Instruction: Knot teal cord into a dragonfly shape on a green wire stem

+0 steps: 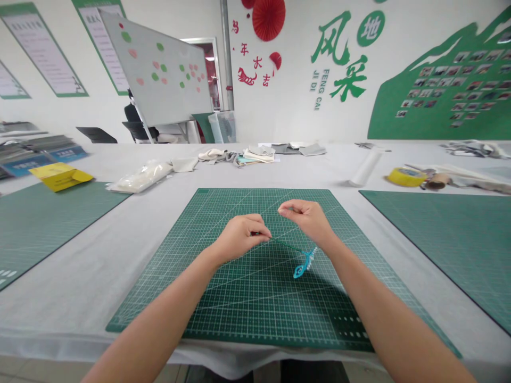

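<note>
Both hands hover over the middle green cutting mat [255, 298]. My left hand [241, 236] is closed in a pinch on one end of a thin dark-green wire or thread [285, 246]. The strand runs right and down to a small turquoise beaded piece [303, 264] lying on the mat under my right wrist. My right hand [305, 218] is closed in a pinch a little higher and further right; what its fingertips hold is too small to make out.
More cutting mats lie at left [43, 223] and right [451, 239]. Along the far table edge: a yellow box [59, 175], a clear plastic bag [139, 178], folded cloth pieces [247, 154], a white roll [365, 169], yellow tape [406, 176]. A whiteboard [159, 74] stands behind.
</note>
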The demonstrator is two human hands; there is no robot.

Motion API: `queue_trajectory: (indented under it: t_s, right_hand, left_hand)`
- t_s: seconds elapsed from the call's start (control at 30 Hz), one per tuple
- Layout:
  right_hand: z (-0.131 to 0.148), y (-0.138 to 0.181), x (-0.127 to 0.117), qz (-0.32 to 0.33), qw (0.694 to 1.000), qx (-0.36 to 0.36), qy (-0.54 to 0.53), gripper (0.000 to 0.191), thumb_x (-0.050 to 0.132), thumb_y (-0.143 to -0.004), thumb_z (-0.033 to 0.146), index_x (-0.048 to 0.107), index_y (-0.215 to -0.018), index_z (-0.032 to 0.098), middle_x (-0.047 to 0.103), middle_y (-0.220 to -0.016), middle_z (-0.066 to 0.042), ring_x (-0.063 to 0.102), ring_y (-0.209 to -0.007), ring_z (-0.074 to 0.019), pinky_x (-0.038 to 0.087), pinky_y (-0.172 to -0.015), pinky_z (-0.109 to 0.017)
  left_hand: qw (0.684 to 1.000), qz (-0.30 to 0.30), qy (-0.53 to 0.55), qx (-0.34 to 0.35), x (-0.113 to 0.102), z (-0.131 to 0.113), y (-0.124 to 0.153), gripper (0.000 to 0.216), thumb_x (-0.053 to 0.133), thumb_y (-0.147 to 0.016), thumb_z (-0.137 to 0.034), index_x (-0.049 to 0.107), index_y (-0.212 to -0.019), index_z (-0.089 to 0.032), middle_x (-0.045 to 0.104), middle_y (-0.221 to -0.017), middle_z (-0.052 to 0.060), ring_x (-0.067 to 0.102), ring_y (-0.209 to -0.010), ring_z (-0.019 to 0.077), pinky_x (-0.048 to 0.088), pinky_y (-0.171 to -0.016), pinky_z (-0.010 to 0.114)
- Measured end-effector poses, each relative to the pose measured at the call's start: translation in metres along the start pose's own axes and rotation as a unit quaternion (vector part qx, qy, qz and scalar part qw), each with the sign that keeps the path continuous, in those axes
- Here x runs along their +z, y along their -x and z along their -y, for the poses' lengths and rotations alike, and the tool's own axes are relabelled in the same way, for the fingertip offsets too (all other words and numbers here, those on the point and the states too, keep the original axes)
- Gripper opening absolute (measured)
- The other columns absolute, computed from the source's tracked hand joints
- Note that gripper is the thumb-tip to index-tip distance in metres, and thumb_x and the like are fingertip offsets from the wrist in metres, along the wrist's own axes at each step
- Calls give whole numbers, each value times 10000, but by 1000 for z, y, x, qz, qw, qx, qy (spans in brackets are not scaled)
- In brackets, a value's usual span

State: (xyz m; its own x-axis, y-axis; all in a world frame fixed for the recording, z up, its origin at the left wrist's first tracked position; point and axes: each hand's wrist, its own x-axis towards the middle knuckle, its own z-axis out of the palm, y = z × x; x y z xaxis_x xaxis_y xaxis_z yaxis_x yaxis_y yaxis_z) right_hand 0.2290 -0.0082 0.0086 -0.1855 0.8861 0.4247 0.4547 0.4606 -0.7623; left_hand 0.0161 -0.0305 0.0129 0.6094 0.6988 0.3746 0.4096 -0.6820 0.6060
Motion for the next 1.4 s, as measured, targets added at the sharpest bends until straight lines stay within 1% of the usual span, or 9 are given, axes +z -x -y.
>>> queue_trajectory:
  t_s: [0.17,0.33,0.5,0.77,0.9,1.03,1.2,1.3,1.4]
  right_hand:
    - [-22,-6,7,49,995,60,-60,254,634,-734,423,670,-734,171,383,-493,64,298,-483,-84,235,-487,-242]
    - [-40,-6,26,89,982,97,-134,248,702,-651,395,663,-727,162,531,-600,25,422,-552,-100,319,-526,-247]
    - [-40,-3,28,134,957,183,-183,280,690,-656,426,646,-753,166,398,-485,72,271,-417,-57,204,-408,-217]
    - [-79,-11,-9,17,958,261,-115,226,620,-666,404,585,-690,183,287,-441,102,192,-369,-57,180,-363,-223]
    - [-101,-10,-21,-75,965,253,2,144,647,-636,327,625,-642,184,464,-465,43,392,-443,-98,308,-462,-245]
    - [-102,-9,-24,-116,962,229,92,184,606,-698,332,715,-739,190,671,-736,-70,592,-785,-230,416,-733,-354]
    - [-80,-14,-6,-127,976,99,144,456,543,-752,311,623,-1183,183,585,-1253,-102,438,-1224,-275,241,-1064,-442]
    - [-58,-9,16,-72,994,61,49,513,536,-682,194,610,-1189,203,573,-1271,-70,440,-1233,-270,263,-1071,-449]
    - [-32,1,41,42,978,80,-186,558,525,-653,142,579,-1196,256,570,-1267,-23,472,-1220,-228,326,-1048,-419]
  left_hand:
    - [994,-66,82,-20,-2,0,-1,80,646,-780,-212,722,-761,-193,608,-733,20,554,-694,126,423,-637,256]
    - [983,-142,94,-73,-6,8,-3,114,654,-773,-253,725,-853,-214,542,-707,-3,479,-627,106,400,-606,251]
    - [978,-151,124,-76,-7,13,-5,135,656,-771,-276,740,-864,-228,518,-713,3,471,-657,116,398,-613,256]
    - [970,-144,176,-87,-7,16,-4,125,673,-762,-290,744,-843,-227,516,-730,7,469,-672,117,388,-607,259]
    - [968,-154,172,-101,-7,17,-4,118,676,-752,-284,745,-826,-225,504,-718,1,460,-665,114,395,-618,264]
    - [963,-172,167,-123,-7,20,-5,114,682,-734,-279,747,-804,-217,513,-702,-3,477,-674,117,405,-643,272]
    - [955,-186,174,-153,-6,21,-5,120,686,-720,-274,749,-792,-201,535,-707,3,504,-694,125,415,-676,285]
    - [947,-187,197,-170,-5,20,-5,131,689,-711,-269,750,-798,-192,565,-735,17,519,-724,136,417,-691,290]
    - [934,-182,244,-189,-1,19,-5,144,690,-704,-259,750,-811,-184,585,-759,24,513,-700,124,410,-661,277]
